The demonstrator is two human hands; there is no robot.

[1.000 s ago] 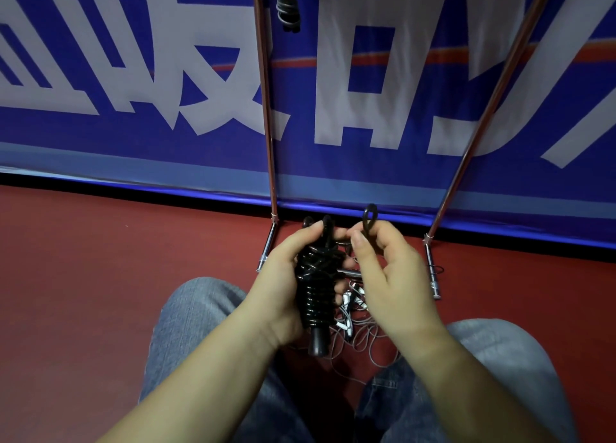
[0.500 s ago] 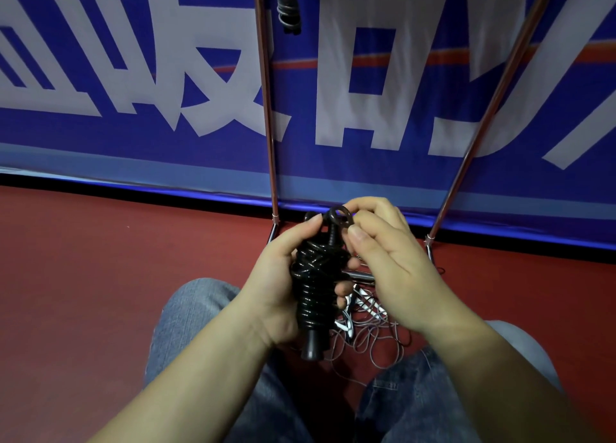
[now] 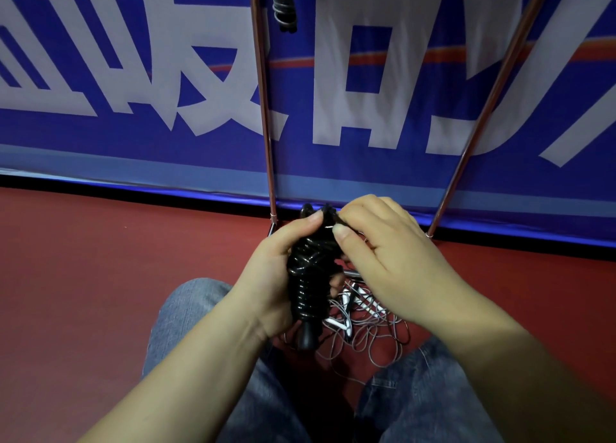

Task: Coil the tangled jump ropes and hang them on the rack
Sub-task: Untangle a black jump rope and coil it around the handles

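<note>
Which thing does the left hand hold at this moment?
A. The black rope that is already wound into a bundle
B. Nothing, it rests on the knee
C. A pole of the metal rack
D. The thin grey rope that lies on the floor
A: the left hand has its fingers and thumb curled round the black coiled rope bundle, while the tangled grey rope lies loose on the red floor below.
</note>
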